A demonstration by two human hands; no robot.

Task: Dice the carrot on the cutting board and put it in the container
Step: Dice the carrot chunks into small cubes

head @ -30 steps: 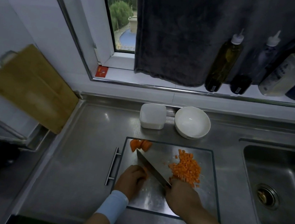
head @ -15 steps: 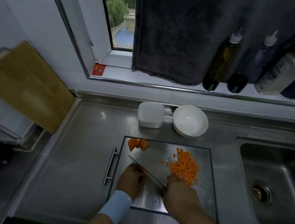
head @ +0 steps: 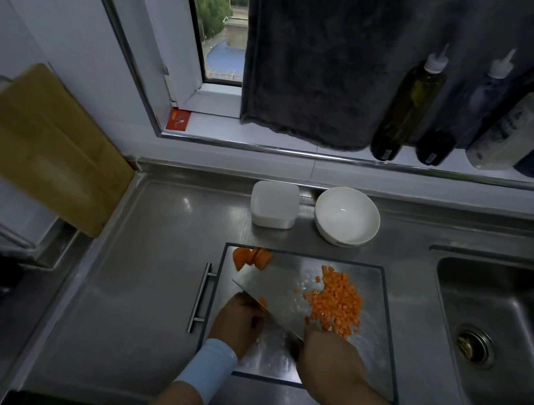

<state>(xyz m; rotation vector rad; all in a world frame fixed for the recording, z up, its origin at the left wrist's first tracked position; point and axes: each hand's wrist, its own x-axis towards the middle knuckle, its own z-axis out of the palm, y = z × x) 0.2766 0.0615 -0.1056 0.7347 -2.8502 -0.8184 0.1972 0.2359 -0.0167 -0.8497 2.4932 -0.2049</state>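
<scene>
There are 1 cutting board [head: 372, 350], 1 wooden board [head: 40, 144], 1 knife [head: 276, 304], 1 bowl [head: 346, 215], 1 container [head: 273, 208], 1 diced-carrot heap [head: 335, 303], 1 carrot-slice cluster [head: 252, 257], 2 squeeze bottles [head: 409, 102], perhaps 2 other bottles [head: 520, 129].

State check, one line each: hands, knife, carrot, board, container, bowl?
left hand: holds carrot piece beside the blade
right hand: grips knife
knife: blade down at the carrot piece
diced carrot: piled on cutting board, right side
carrot slices: undiced, board's far left corner
container: upright, no carrot visible inside
bowl: upright, empty
</scene>
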